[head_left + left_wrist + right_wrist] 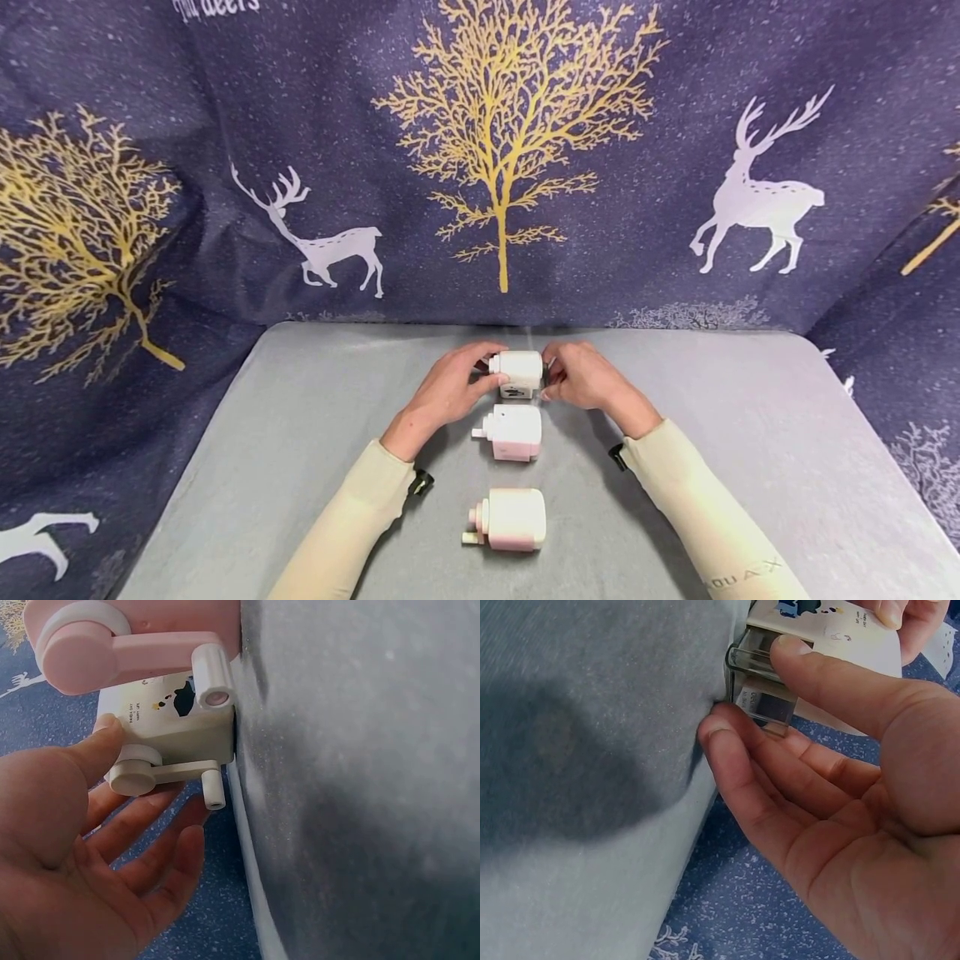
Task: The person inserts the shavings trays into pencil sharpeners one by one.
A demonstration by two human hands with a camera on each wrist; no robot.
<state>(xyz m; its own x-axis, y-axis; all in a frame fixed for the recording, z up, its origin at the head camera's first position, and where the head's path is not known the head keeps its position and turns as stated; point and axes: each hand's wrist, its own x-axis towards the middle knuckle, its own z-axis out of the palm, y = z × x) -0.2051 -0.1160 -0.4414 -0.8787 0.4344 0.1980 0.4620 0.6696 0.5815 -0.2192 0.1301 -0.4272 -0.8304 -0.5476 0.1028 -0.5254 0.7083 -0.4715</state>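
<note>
At the back of the table stands a cream crank pencil sharpener [519, 363] with a printed picture on its side. My left hand [447, 387] grips its crank end, thumb on the printed side [150, 712] and fingers round behind. The small crank handle [214, 787] sticks out past the palm in the left wrist view. At the opposite end my right hand [588, 377] pinches the clear shavings drawer [761, 664] between thumb and fingers. The drawer stands partly out of the body, as the right wrist view shows.
A pink-and-white crank sharpener [517, 433] stands just in front of the held one. Nearer the front edge is another pale pink sharpener [517, 521], its crank to the left. Behind the grey table [300, 500] hangs a dark blue cloth [600, 250] with deer and trees.
</note>
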